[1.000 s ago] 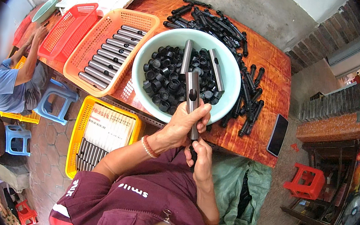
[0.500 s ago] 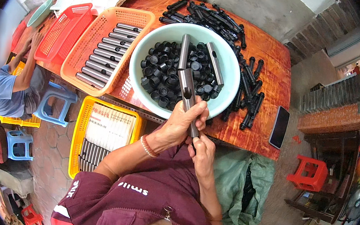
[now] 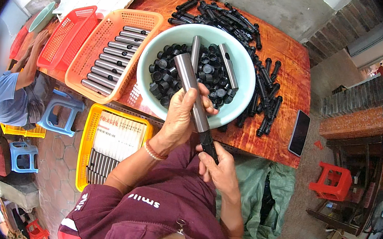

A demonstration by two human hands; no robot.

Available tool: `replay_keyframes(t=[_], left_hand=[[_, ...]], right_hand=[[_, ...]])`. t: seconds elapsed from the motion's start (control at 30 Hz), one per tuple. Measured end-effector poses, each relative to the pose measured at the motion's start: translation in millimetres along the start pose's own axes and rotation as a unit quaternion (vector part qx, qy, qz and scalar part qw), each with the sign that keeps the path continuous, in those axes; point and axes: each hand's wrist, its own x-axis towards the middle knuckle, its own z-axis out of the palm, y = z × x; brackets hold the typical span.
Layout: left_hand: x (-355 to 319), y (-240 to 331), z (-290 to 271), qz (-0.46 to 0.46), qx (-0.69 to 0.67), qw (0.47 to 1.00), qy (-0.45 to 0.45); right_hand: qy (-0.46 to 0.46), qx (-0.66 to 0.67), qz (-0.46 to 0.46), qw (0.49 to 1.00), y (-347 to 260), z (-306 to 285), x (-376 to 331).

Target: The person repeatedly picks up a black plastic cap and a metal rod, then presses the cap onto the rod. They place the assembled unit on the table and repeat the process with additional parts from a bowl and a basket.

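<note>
My left hand [image 3: 184, 111] is wrapped round a grey metal tube [image 3: 188, 74], which slants over the near rim of a pale green basin [image 3: 144, 96]. A black plastic rod [image 3: 208, 145] sticks out of the tube's lower end, with my right hand [image 3: 218, 165] closed on it. How far the rod sits inside the tube is hidden. The basin holds many small black caps [image 3: 164, 63] and two more metal tubes [image 3: 228, 66], one of them partly behind the held tube.
Black plastic rods [image 3: 231, 20] lie piled behind and right of the basin, near a phone [image 3: 299, 132]. An orange basket [image 3: 132, 16] of metal tubes and a red basket [image 3: 62, 34] stand left. Below is a yellow crate [image 3: 84, 154]. A co-worker [image 3: 9, 84] sits far left.
The held tube has turned, so its side hole no longer shows. My left hand has slid up it, and my right hand has shifted lower right, with more of the black rod showing.
</note>
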Motion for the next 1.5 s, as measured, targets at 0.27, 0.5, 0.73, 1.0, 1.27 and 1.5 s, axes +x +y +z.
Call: replay_keyframes(t=[0.27, 0.5, 0.73, 1.0, 1.27, 1.5], left_hand=[[6, 18, 9, -0.168, -0.121, 0.975, 0.084], [-6, 0, 10, -0.174, -0.163, 0.964, 0.115], [-2, 5, 8, -0.155, -0.231, 0.958, 0.066], [-4, 6, 3, -0.147, -0.263, 0.951, 0.066], [13, 29, -2, -0.101, -0.372, 0.922, 0.036], [1, 11, 14, -0.143, -0.364, 0.92, 0.025]], right_hand=[[0.248, -0.481, -0.232, 0.808, 9, 17, 2], [0.236, -0.562, -0.237, 0.757, -4, 17, 6], [0.246, -0.555, -0.248, 0.755, -10, 17, 10], [0.221, -0.558, -0.239, 0.763, -13, 16, 11], [0.337, -0.146, -0.41, 0.835, -26, -8, 1], [0.347, -0.115, -0.435, 0.823, -33, 6, 6]])
